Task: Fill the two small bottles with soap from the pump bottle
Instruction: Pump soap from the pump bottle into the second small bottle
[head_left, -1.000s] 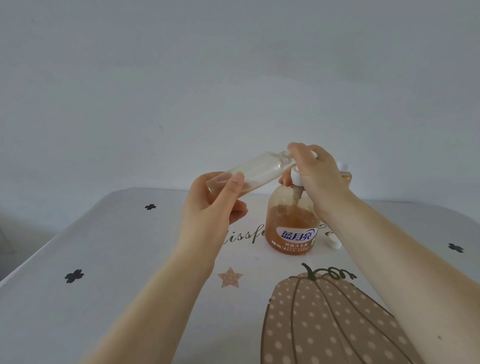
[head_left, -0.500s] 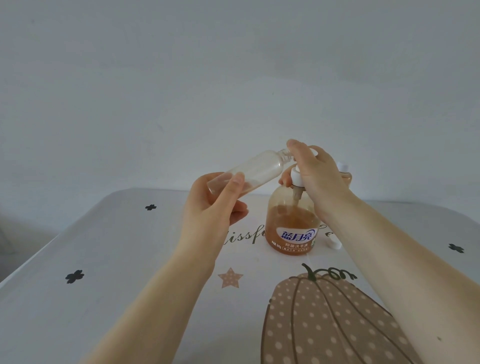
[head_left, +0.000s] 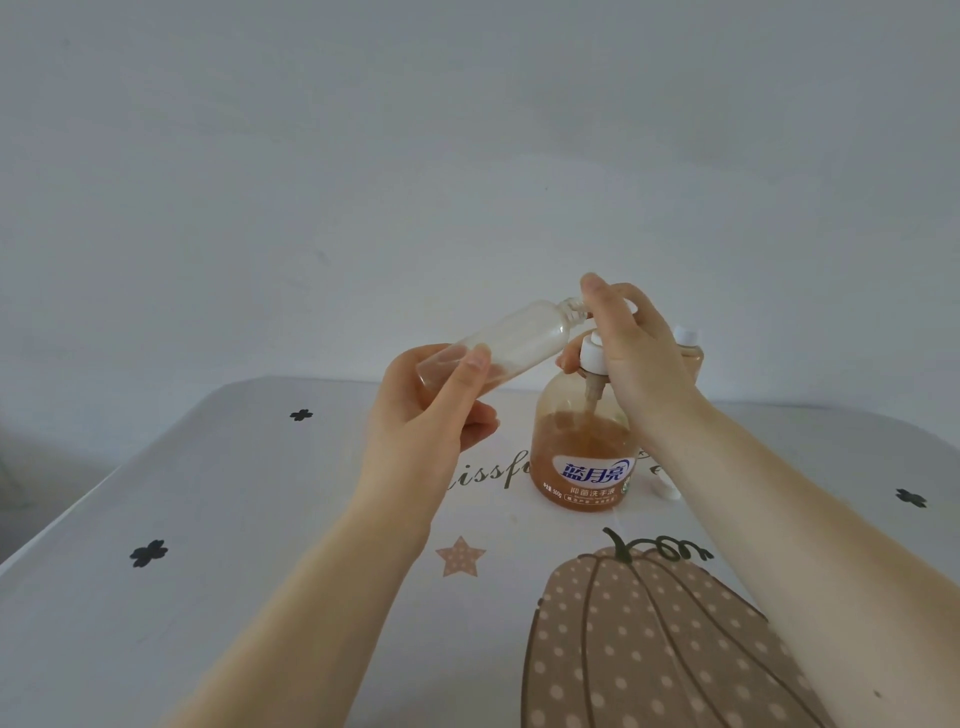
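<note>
While the clear small bottle (head_left: 511, 340) looks almost empty, with perhaps a thin film along its lower side, we judge the task to be somewhere in its second half. Starting at the left, our left hand (head_left: 434, 410) has its grip closed round the base of this bottle, thumb laid across the front, and holds it tilted in the air with its open neck pointing up and right toward the pump head. To the right of it stands the pump bottle (head_left: 584, 452) on the counter (head_left: 234, 519), about half full of amber soap, its white collar and dip tube showing through the plastic. Our right hand (head_left: 631, 353) covers the pump head, fingers curled over it and the forefinger raised by the small bottle's neck; we take the grip as closed on the pump. Farther right, partly behind that hand, a second small bottle (head_left: 688, 351) stands capped and appears amber inside, so we judge it already filled. A white cap (head_left: 665, 489) lies on the counter just beside our right forearm; it is probably the clear bottle's.

What is left, then, is to fill the held bottle and cap it.

The nozzle is hidden under our right hand, so we cannot tell whether it sits in the neck or whether soap is flowing. Most of the second bottle is hidden too.
</note>
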